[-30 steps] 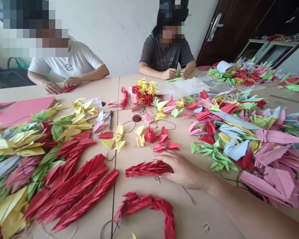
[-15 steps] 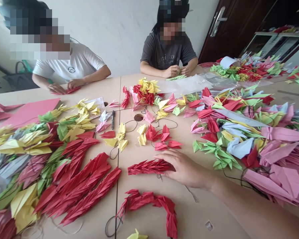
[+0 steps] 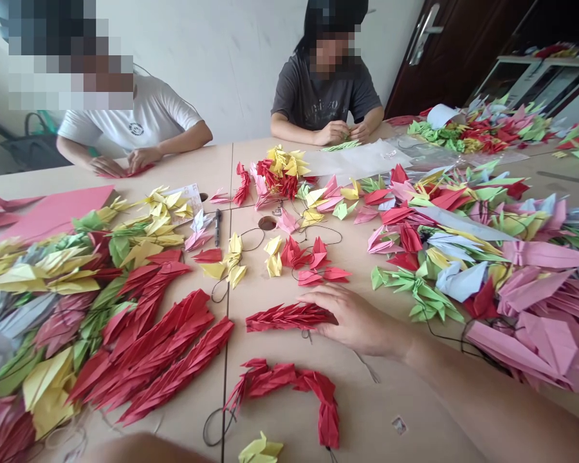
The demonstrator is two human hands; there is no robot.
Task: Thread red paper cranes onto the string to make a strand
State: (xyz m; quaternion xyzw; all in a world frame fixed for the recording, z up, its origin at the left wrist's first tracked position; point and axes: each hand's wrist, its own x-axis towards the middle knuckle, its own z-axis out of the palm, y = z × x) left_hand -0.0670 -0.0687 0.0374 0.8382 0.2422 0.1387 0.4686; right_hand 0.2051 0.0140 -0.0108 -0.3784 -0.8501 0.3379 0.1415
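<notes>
My right hand (image 3: 350, 319) is closed around the right end of a short red strand of folded paper pieces (image 3: 282, 317), lying on the table; a dark thread end shows below it. Nearer to me lies a curved red folded-paper strand (image 3: 289, 379) with black cord at its ends. A small yellow folded-paper piece (image 3: 261, 448) sits at the bottom edge. At the lower left, my left hand (image 3: 145, 449) or forearm shows only as a blurred skin-coloured shape, fingers hidden. Beyond my right hand are loose red folded pieces (image 3: 318, 254).
Long red paper strands (image 3: 159, 360) and a multicoloured paper heap (image 3: 38, 276) cover the left. Another heap (image 3: 463, 238) fills the right. A pen (image 3: 217, 227) lies near a table hole (image 3: 267, 223). Two people sit across, their hands (image 3: 142, 158) on folded paper.
A blurred part of my left arm or hand has come into view at the bottom left. My right hand stays at the red strand; the view has shifted slightly.
</notes>
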